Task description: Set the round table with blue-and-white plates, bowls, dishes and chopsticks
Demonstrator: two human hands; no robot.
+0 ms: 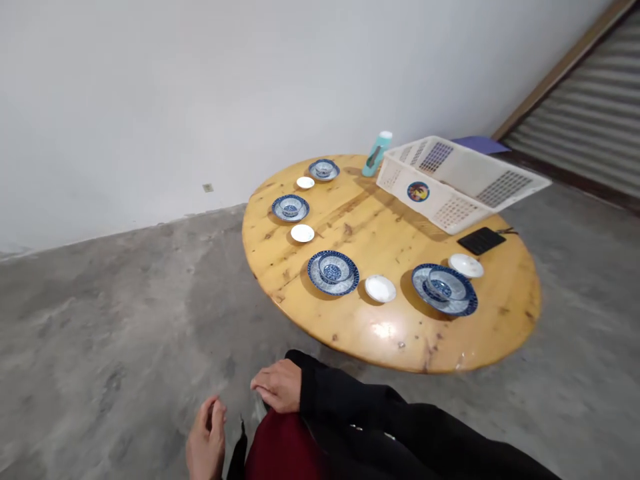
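Note:
My left hand (206,437) hangs at the bottom of the view, fingers loosely curled and thumb apart, with nothing in it. To its right, in front of my body, my right hand (277,385) has relaxed, slightly bent fingers and also holds nothing. Both are off the round wooden table (345,327), the right one nearer its front edge. Closest to the hands on the table stands a blue-and-white bowl (334,269) on a matching plate (325,289). A small white dish (380,289) lies beside it. Another patterned bowl (447,283) sits on its plate (463,308) farther right.
More bowl-and-plate sets (291,208) and white dishes (303,233) follow the table's left rim. A white plastic basket (430,200) stands at the back right, near a turquoise bottle (376,155) and a black flat object (481,241). Behind rises a white wall (150,100).

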